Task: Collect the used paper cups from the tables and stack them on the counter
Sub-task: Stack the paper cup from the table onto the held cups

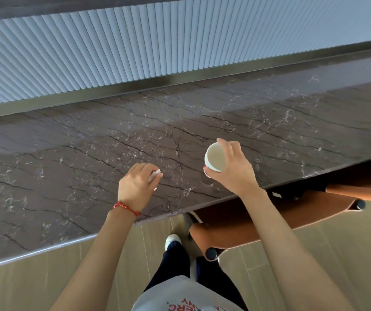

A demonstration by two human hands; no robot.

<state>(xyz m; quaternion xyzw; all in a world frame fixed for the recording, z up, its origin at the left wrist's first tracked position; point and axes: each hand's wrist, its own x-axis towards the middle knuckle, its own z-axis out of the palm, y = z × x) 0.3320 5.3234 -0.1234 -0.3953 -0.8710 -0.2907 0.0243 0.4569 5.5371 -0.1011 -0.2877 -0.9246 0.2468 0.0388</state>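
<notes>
Paper cup [214, 158]: centre-right of frame, tilted, gripped by right hand [231, 167] above dark marble tabletop [68, 153]. Left hand [136, 186]: curled round crumpled white scrap [155, 175]. Risk: dregs spilling, given tilt.

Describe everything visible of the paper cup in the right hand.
The cup is small, white and looks like paper, with a thin rolled rim. Its mouth tilts toward the camera, showing a pale beige inside; no liquid is visible. The right hand holds it in a grip round its side, thumb near the rim, fingers behind. It is held above the dark marble counter, near the front edge, not resting on it.
</notes>
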